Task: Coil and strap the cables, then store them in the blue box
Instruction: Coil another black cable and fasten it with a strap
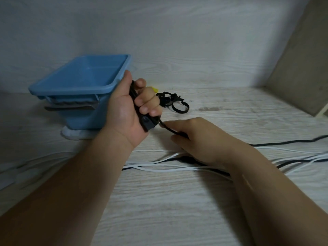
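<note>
Pale wood-grain surface (177,201) meets a matching far wall (177,32); a grey panel (301,68) stands at the right, dimly lit.

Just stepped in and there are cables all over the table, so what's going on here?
A person is gathering up a black cable. The left hand grips a bunched part of it, with a dark connector sticking out below the fist. The right hand pinches the loose length, which trails off right across the table. White cables lie uncoiled under the forearms. Black straps sit unused behind the hands, and the blue box looks empty.
</note>
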